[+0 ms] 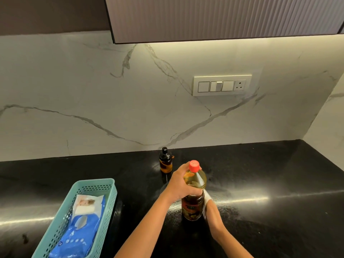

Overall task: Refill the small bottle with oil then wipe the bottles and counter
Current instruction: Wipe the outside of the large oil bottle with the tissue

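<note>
black counter (260,174), left grip (179,183) closed round oil bottle (194,190), right grip (209,205) pressing white wipe (207,197) against it

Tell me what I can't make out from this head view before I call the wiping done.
- Right hand: mostly behind the big oil bottle; its grip on the white wipe is hidden.
- Bottle label: too blurred to read.
- Small bottle: fill level unclear through dark glass.
- Wipes pack in the teal basket: cut off by the bottom edge.
- Counter: glare hides any oil film.
</note>
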Tool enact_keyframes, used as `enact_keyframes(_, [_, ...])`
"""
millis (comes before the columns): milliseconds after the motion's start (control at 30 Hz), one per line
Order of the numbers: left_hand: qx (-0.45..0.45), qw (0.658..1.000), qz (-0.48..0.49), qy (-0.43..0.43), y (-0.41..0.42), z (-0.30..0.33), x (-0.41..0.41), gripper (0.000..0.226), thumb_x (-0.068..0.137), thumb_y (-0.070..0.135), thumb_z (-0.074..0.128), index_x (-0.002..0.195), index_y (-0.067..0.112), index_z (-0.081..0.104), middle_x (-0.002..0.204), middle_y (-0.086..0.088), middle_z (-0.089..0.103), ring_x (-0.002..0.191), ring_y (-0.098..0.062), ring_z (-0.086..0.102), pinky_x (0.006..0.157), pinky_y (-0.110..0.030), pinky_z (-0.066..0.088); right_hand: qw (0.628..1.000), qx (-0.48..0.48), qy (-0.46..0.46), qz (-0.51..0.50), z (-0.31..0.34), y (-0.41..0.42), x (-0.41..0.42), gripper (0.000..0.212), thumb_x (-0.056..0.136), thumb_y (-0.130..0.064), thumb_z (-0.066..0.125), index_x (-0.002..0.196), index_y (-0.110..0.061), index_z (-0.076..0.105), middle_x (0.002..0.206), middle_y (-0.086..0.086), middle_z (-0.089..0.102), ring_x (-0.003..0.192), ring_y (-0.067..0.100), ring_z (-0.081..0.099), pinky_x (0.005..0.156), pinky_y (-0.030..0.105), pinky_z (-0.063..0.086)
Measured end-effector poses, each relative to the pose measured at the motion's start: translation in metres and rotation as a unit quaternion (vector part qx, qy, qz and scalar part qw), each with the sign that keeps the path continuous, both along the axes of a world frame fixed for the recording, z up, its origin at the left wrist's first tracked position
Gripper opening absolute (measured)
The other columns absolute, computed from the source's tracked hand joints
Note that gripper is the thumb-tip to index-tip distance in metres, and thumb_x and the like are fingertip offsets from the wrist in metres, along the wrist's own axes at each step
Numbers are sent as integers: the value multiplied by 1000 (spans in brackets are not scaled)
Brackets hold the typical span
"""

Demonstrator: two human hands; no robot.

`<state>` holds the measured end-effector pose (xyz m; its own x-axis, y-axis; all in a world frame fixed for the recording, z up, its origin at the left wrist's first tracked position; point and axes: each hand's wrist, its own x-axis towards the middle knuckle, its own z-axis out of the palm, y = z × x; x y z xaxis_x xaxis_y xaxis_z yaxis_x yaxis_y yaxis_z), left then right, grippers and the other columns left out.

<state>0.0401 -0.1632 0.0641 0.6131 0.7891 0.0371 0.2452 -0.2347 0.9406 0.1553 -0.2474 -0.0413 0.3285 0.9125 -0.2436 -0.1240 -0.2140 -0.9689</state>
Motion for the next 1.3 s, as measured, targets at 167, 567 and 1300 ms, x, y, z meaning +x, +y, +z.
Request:
enact_keyframes(167, [29, 999, 35, 6, 0, 3, 15, 73, 53, 16, 81, 120, 29, 54, 118, 8, 57, 109, -7, 55, 94, -25, 44, 997, -14, 67, -44, 40, 35, 14, 39, 103, -28, 22, 103, -23, 61, 96, -7, 65, 82, -2, 63, 66, 13, 50])
enact_keyframes(567, [70, 989, 125, -30, 27, 16, 51, 68, 58, 10, 83, 111, 38, 51, 114, 9, 54, 100, -3, 50, 82, -13, 37, 972, -191, 57, -128, 33, 85, 42, 30, 91, -11, 34, 105, 0, 59, 72, 19, 62, 48, 23, 56, 56, 38, 54])
enact_keyframes(1300, [18, 975, 219, -29, 133, 1, 123, 80, 61, 4, 80, 132, 17, 44, 128, -9, 47, 117, -27, 47, 95, -39, 44, 980, -195, 2, -36, 39, 44, 104, 25, 85, 12, 35, 81, 2, 58, 80, 17, 58, 75, 27, 53, 71, 37, 43])
